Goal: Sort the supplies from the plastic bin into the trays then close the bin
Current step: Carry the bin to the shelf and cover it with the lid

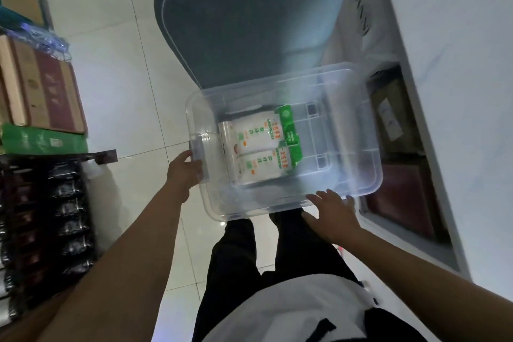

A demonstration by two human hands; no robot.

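A: Your clear plastic bin (283,144) sits mid-frame, open, no lid on it. Inside, toward its left half: two white packs with green ends (261,147), lying flat side by side, touching.

B: Hands?

A: Your left hand (184,172) is at the bin's left end, fingers curled onto the grey latch (196,150): a narrow, closed grip on it. Your right hand (331,215) lies at the bin's lower-right rim, fingers spread wide and flat, not wrapped around anything.

B: Surroundings?

A: Dark grey padded surface (249,22) above the bin, upper centre. Cardboard boxes (41,86) upper left, dark packaged goods (44,230) lower left. White cabinet (444,91) along the right edge. Bin's far wall is blurred.
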